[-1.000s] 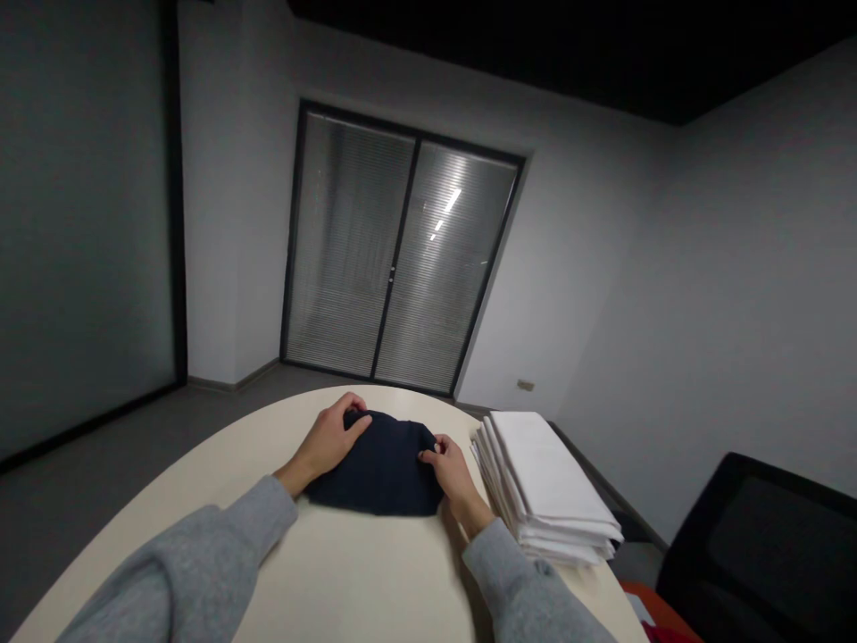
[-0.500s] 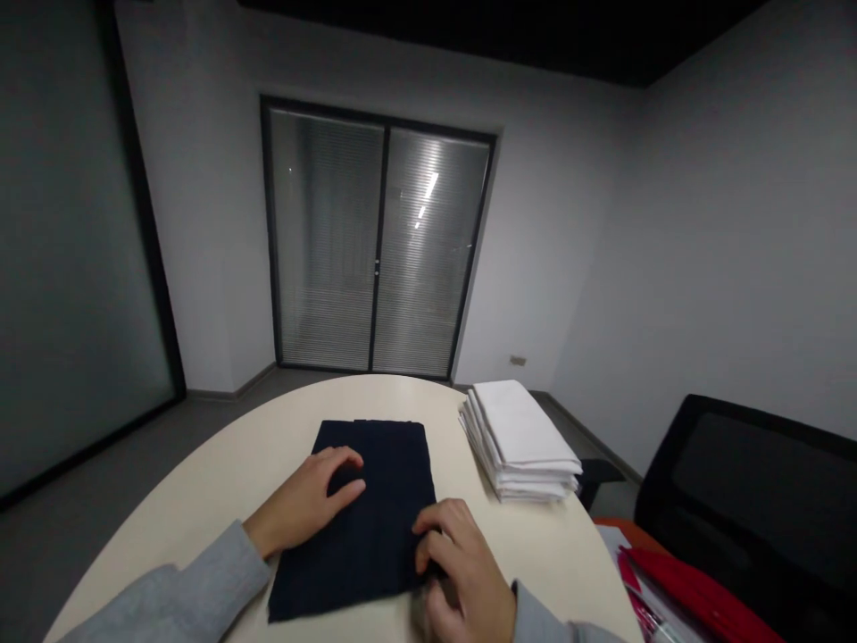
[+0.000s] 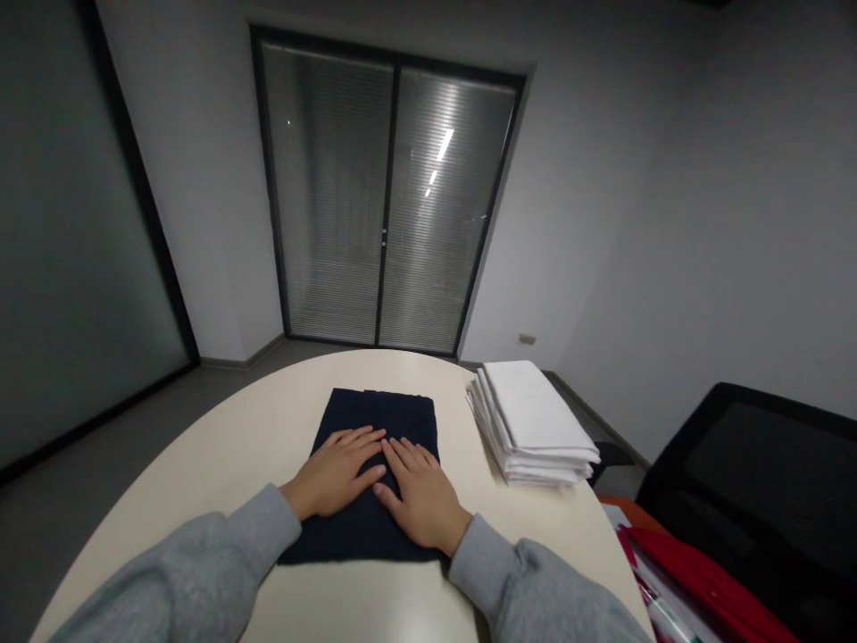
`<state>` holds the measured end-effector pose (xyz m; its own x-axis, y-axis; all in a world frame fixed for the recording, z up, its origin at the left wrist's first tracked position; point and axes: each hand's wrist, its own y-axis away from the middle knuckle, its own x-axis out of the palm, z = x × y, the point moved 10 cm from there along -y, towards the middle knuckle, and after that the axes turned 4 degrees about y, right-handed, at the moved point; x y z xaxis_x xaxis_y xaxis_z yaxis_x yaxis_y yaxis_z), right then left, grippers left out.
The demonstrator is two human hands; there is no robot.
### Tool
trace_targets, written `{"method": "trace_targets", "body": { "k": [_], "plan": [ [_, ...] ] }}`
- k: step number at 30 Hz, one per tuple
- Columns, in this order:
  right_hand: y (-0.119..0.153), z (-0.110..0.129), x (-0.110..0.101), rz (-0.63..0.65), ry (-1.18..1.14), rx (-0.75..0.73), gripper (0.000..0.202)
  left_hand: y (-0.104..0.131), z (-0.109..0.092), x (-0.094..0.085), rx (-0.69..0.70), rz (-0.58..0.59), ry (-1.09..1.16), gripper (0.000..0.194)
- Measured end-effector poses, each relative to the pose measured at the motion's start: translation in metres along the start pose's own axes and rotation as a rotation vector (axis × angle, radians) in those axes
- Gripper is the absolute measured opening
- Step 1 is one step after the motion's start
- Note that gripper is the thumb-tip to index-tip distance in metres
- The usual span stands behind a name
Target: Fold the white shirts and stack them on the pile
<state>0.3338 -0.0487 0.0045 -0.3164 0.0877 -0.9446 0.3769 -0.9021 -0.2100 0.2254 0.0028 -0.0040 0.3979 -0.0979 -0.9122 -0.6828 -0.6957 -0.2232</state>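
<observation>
A folded dark navy cloth (image 3: 381, 411) lies flat on the round cream table (image 3: 220, 455). My left hand (image 3: 338, 471) rests on its left and middle part, palm down, fingers stretched out. On the right part of the cloth lies my right hand (image 3: 421, 496), also flat with its fingers extended. The fingertips of both hands nearly meet at the middle of the cloth. Neither hand grips anything.
A stack of folded white cloths (image 3: 536, 415) sits at the table's right edge. Beyond that edge are a black mesh chair (image 3: 756, 482) and a red item (image 3: 703, 572) among other things. A glass double door (image 3: 388, 196) stands behind the table.
My right hand has moved from the cloth's right edge inward and up, its curled fingers now flat. My left hand has flattened onto the cloth. The camera view has tilted down a little.
</observation>
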Motion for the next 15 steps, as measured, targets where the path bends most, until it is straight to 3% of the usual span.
{"method": "trace_targets", "body": {
  "k": [4,8,12,15],
  "plan": [
    [-0.026,-0.016,0.005,0.030,0.046,0.008,0.068,-0.030,0.032,-0.005,-0.110,-0.057,-0.016,0.045],
    [-0.056,-0.032,0.007,0.026,0.054,0.030,0.067,-0.053,0.086,-0.021,-0.334,-0.207,-0.025,0.051],
    [-0.070,-0.040,0.009,0.015,0.047,0.030,0.067,-0.050,0.141,-0.039,-0.595,-0.359,0.002,0.062],
    [-0.070,-0.042,0.007,-0.003,0.030,0.026,0.065,-0.039,0.169,-0.046,-0.731,-0.430,0.061,0.075]
  ]
}}
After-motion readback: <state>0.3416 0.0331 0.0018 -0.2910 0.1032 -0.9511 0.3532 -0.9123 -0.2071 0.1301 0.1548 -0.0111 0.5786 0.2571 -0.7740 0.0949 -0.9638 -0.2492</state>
